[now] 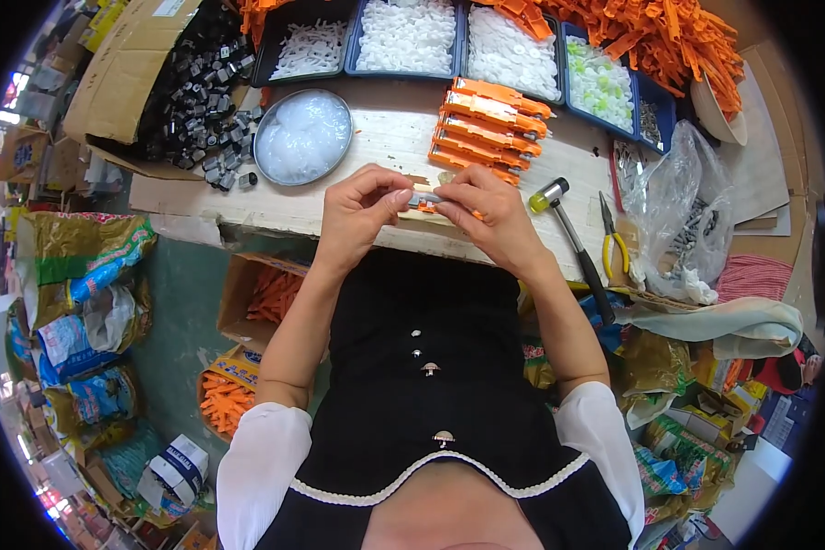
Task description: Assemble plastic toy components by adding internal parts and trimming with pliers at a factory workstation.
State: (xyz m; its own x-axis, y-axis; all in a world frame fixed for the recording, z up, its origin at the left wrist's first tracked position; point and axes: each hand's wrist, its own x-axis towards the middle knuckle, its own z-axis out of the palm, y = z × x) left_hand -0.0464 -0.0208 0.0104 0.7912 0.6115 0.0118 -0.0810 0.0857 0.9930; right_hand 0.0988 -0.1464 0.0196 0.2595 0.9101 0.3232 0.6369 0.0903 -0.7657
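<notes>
The wooden bench [247, 213] is carrying a row of finished orange tools [488, 128] at one o'clock from the hands. The left hand [362, 213] and right hand [493, 215] are both pinching a small orange-and-grey piece [426, 200] between them at the bench's near edge, seemingly fitting its parts together. The next move is probably calling for firm, aligned pressure. Fingers are hiding most of the piece, so its joint is hard to make out.

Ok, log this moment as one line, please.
left hand: pinching small grey part | right hand: gripping same part | bench: stacked orange pieces, round tin, mallet, pliers
</notes>
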